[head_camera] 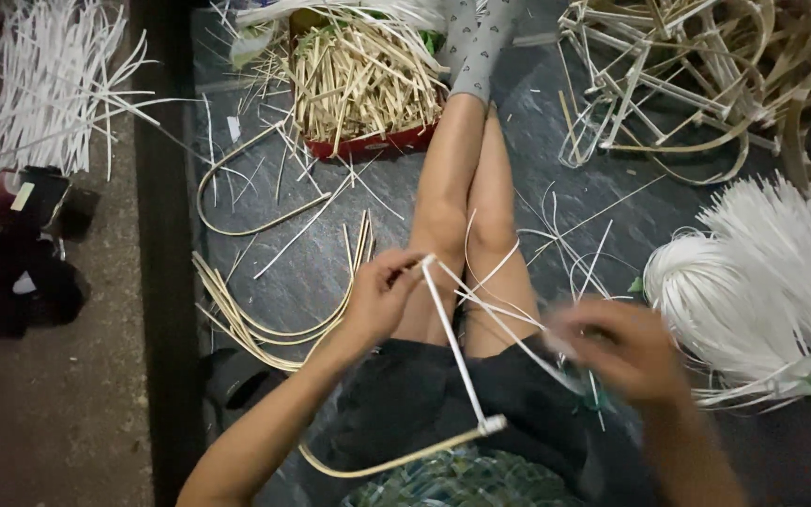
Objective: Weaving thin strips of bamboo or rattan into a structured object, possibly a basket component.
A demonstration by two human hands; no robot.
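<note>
My left hand pinches the top end of a bent cane frame piece wrapped in white strip; the piece runs down across my lap and curves left as bare cane. My right hand, blurred, holds thin white plastic strips that stretch from the frame's top end across my thighs. My legs stretch forward on the dark floor mat, feet in grey socks.
A red tray of short cane sticks lies ahead by my feet. Curved cane pieces lie left. A bundle of white strips sits right, tangled cane frames far right, more white strips far left.
</note>
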